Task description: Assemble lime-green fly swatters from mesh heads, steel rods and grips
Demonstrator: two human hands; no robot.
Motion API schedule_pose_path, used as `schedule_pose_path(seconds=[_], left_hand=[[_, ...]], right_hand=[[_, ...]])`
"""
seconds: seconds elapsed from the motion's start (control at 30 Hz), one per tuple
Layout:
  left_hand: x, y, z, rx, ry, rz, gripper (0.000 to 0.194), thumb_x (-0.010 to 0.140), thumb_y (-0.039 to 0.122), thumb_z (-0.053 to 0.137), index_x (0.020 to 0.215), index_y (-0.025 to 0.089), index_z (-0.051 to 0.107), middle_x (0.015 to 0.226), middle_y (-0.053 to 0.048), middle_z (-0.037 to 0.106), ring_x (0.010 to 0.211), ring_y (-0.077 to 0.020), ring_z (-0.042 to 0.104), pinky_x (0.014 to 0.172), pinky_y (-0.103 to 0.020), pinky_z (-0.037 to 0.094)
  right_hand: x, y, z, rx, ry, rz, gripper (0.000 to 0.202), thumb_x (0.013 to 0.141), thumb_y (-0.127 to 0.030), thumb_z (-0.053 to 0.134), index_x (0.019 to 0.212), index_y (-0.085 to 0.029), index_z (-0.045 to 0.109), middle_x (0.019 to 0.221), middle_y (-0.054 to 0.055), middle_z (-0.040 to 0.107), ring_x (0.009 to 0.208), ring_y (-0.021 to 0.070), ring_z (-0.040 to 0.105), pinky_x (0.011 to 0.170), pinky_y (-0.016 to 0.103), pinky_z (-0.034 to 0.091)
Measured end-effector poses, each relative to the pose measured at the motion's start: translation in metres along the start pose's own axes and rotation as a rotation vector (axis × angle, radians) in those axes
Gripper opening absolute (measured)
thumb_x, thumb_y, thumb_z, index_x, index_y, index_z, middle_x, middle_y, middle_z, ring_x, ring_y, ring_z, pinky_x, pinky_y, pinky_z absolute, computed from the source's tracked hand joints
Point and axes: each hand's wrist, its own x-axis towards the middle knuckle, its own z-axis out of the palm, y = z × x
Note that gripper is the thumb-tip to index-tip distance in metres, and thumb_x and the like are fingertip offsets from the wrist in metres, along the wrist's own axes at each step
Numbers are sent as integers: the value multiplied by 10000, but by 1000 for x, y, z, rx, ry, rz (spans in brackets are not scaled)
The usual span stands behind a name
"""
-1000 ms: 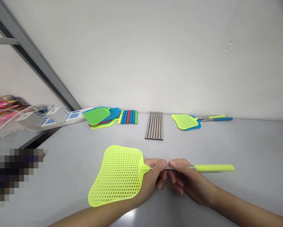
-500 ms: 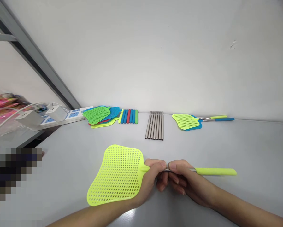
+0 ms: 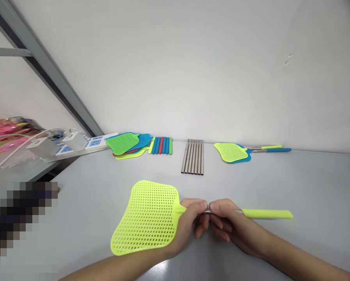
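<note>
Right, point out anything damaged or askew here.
A small rough mark, perhaps a chip, breaks the mostly plain wall at upper right. The loose swatter heads overlap unevenly. The held yellow swatter shows no visible damage.

Bright, even, diffuse light fills the view, apparently from above. White glare spots the counter near the bottom edge, a soft-edged shadow just right of it. The wall dims slightly toward the right, and the top right corner darkens. The bag smears at the left edge; coarse pixelation covers the lower left. The near swatter looks crisp.
</note>
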Motion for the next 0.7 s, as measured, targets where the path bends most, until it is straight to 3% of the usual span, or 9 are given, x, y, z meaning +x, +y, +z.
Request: schedule_pose_path(seconds=[0.3,0.7], left_hand=[[0,-1,2,2,55,37,442,832,350,316,507,146,536,368,28,394,429,-99,406,518,-231,330],[-3,5,2,-2,57,48,440,834,325,318,454,153,460,362,26,396,425,-95,417,512,-226,339]], right_hand=[[1,-2,-1,-13,-21,15,366,788,-349,451,481,-164,376,445,-61,277,413,76,343,412,210,215],[-2,-4,0,-129,60,30,345,793,-347,435,499,-174,388,467,-37,353,457,94,346,443,227,206]])
